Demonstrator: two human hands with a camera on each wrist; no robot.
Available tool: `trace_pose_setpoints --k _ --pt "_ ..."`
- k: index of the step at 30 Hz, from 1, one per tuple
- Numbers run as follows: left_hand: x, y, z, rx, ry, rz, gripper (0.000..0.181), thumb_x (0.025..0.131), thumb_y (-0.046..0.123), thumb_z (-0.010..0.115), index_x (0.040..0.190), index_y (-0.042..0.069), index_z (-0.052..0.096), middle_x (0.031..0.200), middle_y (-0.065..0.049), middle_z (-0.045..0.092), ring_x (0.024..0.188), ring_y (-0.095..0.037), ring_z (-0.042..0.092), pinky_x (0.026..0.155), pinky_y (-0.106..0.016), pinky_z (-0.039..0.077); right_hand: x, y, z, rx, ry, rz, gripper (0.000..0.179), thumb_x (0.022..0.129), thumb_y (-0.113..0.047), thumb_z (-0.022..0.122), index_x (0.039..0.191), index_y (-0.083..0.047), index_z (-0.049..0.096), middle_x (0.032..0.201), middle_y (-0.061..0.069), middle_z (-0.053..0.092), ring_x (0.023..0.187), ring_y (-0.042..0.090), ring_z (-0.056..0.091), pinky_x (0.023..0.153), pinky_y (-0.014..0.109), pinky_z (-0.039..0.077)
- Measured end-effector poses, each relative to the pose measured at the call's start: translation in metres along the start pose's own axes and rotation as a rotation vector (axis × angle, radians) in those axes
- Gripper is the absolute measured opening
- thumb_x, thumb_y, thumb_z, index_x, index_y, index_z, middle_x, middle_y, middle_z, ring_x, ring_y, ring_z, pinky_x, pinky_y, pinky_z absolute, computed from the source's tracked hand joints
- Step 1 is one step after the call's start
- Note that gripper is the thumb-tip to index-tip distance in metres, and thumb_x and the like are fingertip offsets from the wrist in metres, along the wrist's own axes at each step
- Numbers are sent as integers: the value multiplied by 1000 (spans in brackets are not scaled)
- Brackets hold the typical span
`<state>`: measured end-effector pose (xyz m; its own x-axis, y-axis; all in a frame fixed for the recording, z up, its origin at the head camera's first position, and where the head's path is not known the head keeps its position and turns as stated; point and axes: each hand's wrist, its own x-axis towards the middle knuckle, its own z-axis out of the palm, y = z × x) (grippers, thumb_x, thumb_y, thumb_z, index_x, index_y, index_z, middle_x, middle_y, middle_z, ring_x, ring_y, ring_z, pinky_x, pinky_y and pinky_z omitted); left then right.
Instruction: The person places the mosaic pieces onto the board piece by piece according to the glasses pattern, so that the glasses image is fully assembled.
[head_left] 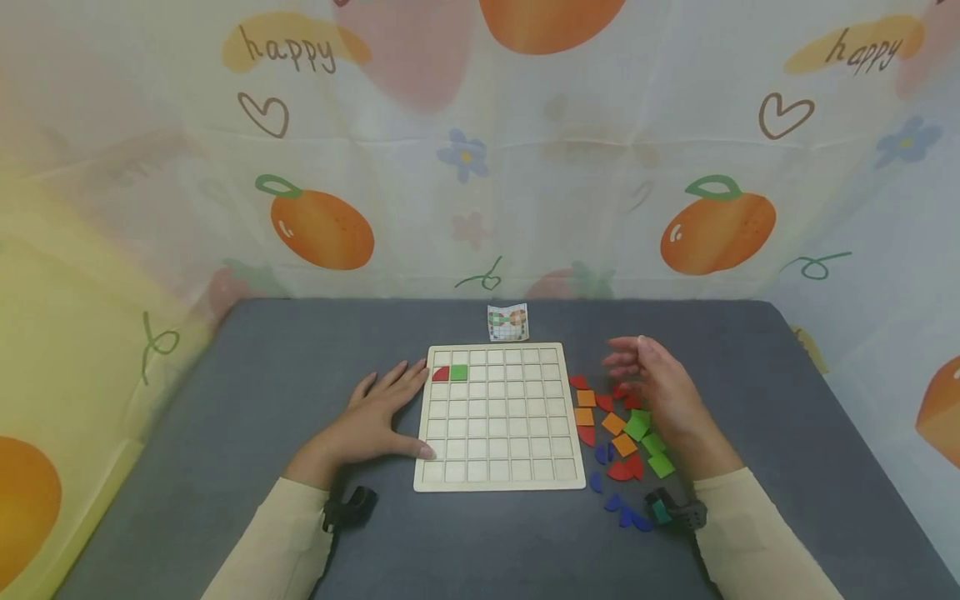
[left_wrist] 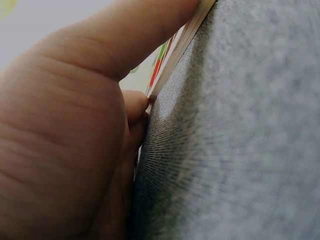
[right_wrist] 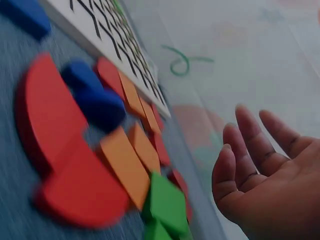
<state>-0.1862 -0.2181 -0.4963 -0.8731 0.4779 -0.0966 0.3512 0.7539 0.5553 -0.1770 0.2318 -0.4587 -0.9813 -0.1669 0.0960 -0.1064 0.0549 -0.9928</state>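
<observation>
A pale wooden grid board (head_left: 498,429) lies flat, with a red quarter-round piece (head_left: 441,374) and a green square piece (head_left: 459,372) side by side in its upper left cells. Spread along the board's left edge, my left hand (head_left: 375,423) touches it, thumb at the lower left and fingertips near the upper left. My right hand (head_left: 667,396) hovers over the loose pieces right of the board, its fingers loosely bent. In the right wrist view no piece shows in that hand (right_wrist: 272,175). Below it lie green squares (right_wrist: 166,202), orange squares (right_wrist: 125,162) and red quarter-rounds (right_wrist: 52,115).
Several blue curved pieces (head_left: 626,517) are scattered near the board's lower right corner. A small printed card (head_left: 507,322) with a coloured grid pattern lies behind the board. The grey table (head_left: 225,400) meets a fruit-printed cloth (head_left: 570,208) at the back.
</observation>
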Motion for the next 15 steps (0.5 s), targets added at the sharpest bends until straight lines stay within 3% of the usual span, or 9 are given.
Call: trace_pose_setpoints --k 8,15 --pt "0 0 0 8 3 3 133 75 75 89 175 15 25 181 -1 17 166 -32 4 124 -66 -5 -1 14 -23 -71 82 20 63 119 -45 40 145 11 54 122 19 68 110 31 64 90 35 55" --pt "0 1 0 -1 5 -3 133 75 74 90 175 14 26 181 -2 18 166 -32 5 124 -66 -5 -2 22 -27 -165 84 59 62 119 -43 43 148 11 52 128 26 64 112 27 63 92 30 52"
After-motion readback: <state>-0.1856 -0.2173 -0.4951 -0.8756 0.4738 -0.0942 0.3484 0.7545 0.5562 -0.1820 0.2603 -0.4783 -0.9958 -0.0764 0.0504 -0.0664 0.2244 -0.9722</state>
